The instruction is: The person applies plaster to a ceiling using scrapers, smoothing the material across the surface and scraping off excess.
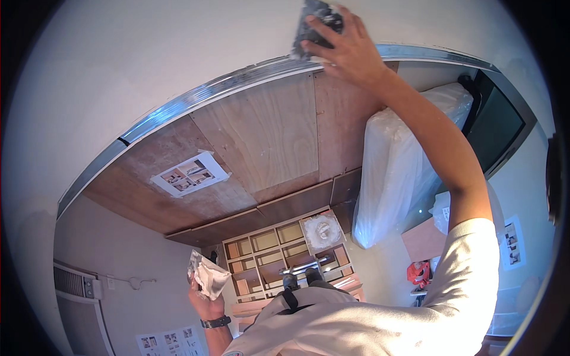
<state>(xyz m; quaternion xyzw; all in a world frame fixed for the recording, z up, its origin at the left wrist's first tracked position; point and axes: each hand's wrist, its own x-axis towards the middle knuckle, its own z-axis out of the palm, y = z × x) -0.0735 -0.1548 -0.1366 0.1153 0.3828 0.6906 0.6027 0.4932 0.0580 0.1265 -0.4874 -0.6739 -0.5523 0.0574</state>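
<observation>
Nearest, the right hand [355,52] reaches high and forward with its fingers splayed over the back of a dark, white-smeared broad blade [323,13], probably a plasterer's trowel or wide scraper; the thumb's hold is hidden. The blade lies at or very near the pale wall surface [178,50], just above the metal strip [237,78] that passes below this hand; firm contact cannot be told. It looks light and stiff, and its smeared face may be slippery, so the cleaner back or handle seems the place to grip, with the fingers kept off the working edge. Lower and to the left, the left hand [206,305], with a dark wristband [215,322], is closed around a flat plate [195,262] at its lower side, bearing a thick mound of pale plaster [212,279]. That load is likely soft, wet and weighty to one side; it could slide off if tipped, so holding low and keeping it level should suit. Beyond and below, between the hands, stands a compartmented wooden frame [276,248] with a plaster-filled tub [306,228] at its far right corner. Farther off, below the right forearm, leans a plastic-wrapped slab [386,172], beside plywood panels [267,130].
</observation>
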